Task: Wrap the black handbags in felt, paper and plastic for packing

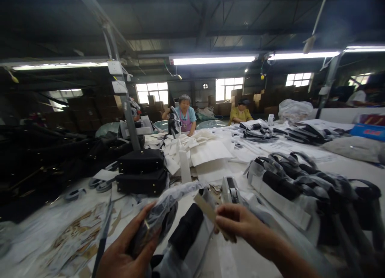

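Observation:
My left hand (129, 246) is closed around a dark bag handle (168, 207) wrapped in clear plastic. Below the handle, a black bag (187, 228) lies on the table with white sheeting against its side. My right hand (240, 222) pinches a tan strip of card (206, 210) just right of the wrapped handle; its far end reaches toward the plastic. Behind that strip stands a grey and white device (231, 189), perhaps a dispenser; its kind is unclear.
Wrapped black bags (282, 185) line the right side. Two black cases (141, 171) are stacked at left, near a metal post (129, 117). Paper scraps (81, 234) lie front left, white sheets (207, 149) mid-table. Two people (185, 115) sit across the table.

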The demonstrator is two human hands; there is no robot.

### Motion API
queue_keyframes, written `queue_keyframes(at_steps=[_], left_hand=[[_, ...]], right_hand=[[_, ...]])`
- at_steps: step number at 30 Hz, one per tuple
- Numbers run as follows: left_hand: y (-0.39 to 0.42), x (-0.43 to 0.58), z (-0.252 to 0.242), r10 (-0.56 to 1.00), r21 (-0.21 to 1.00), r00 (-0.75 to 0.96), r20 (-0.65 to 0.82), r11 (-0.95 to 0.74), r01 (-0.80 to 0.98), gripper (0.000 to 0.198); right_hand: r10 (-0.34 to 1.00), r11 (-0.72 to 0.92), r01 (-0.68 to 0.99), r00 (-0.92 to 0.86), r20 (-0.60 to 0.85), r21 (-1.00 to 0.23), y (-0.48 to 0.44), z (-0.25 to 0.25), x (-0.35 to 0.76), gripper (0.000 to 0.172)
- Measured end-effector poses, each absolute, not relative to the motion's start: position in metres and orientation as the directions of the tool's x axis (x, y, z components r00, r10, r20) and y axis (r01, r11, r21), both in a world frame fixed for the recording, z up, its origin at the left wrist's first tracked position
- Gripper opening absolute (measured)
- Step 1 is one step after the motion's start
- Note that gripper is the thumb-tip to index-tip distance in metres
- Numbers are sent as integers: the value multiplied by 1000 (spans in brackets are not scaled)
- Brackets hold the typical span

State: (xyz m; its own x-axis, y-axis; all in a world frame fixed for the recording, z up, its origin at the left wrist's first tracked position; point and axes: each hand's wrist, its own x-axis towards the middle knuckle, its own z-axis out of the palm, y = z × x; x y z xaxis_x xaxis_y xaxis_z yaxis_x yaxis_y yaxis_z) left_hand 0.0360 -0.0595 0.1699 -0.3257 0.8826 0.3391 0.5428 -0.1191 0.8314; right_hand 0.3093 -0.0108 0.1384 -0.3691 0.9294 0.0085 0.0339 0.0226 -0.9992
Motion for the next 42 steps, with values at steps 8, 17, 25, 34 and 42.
queue_keyframes(at_steps=[8,17,25,34,42], left_hand=[[-62,34,172,901,805,-240,361,-171,568,49],[-65,37,169,906,807,-210,368,-199,556,48],[-64,39,166,853,788,-176,491,-348,509,39],[-72,44,170,841,829,-176,512,-429,358,50],[-47,36,186,992,978,88,95,-77,-192,71]], right_hand=[[920,122,1,-376,113,-993,-37,148,234,27],[910,72,-346,-360,203,-936,-31,163,196,34],[879,-191,-519,-468,90,-833,-46,173,198,29],[946,-168,-379,-323,-40,-910,-44,170,191,38],[943,-171,-367,-329,-44,-914,-45,174,196,45]])
